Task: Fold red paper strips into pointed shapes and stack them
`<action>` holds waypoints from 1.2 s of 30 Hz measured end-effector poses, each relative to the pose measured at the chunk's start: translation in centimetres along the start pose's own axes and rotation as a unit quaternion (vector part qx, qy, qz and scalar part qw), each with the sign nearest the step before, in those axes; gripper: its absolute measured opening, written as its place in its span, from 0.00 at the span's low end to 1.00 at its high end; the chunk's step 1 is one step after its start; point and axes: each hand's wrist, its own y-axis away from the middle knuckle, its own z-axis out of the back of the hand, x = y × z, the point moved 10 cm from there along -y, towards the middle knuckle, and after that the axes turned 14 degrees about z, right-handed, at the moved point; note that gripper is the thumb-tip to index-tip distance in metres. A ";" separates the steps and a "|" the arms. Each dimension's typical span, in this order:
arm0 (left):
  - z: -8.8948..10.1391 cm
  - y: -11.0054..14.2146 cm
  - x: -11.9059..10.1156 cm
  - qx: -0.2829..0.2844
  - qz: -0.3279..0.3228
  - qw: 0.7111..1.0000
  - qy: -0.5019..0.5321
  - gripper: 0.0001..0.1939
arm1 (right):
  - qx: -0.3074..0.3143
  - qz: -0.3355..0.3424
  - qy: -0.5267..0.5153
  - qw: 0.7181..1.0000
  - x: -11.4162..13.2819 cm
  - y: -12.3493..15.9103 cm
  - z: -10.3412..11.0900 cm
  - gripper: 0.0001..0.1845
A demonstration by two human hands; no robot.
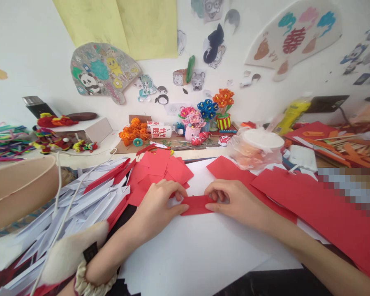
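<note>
A small folded piece of red paper (pixel 197 205) lies just above the white sheet (pixel 203 242), held at both ends. My left hand (pixel 165 201) pinches its left end between thumb and fingers. At the right end, my right hand (pixel 231 199) grips it the same way, with the other fingers curled. Behind my left hand is a loose pile of red paper pieces (pixel 160 164). Larger red sheets (pixel 314 209) lie to the right, partly behind my right forearm.
Folded white paper strips (pixel 89 205) heap up at the left beside a beige basin (pixel 18 185), with a white cable (pixel 77 189) across them. Craft flowers (pixel 208 109) stand along the wall. A lidded tub in a plastic bag (pixel 259 144) and a yellow bottle (pixel 294 115) are at the back right.
</note>
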 end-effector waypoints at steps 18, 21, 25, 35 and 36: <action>-0.3 -0.1 0.4 0.011 0.014 0.999 0.029 0.03 | -0.012 -0.001 0.000 1.000 -0.1 0.1 0.3 0.02; -0.6 -0.1 0.6 0.003 0.017 1.000 0.022 0.05 | -0.009 0.002 -0.003 1.000 -0.1 0.1 0.2 0.02; -0.5 -0.2 0.6 0.002 0.019 0.999 0.026 0.04 | -0.007 0.005 -0.007 1.000 -0.1 0.1 0.2 0.02; -0.6 -0.3 0.8 0.013 0.020 0.999 0.041 0.04 | -0.008 0.005 -0.007 1.000 0.0 0.1 0.1 0.02; -0.6 -0.3 0.7 0.014 0.022 0.999 0.041 0.03 | -0.008 0.005 -0.007 1.000 0.0 0.0 0.1 0.02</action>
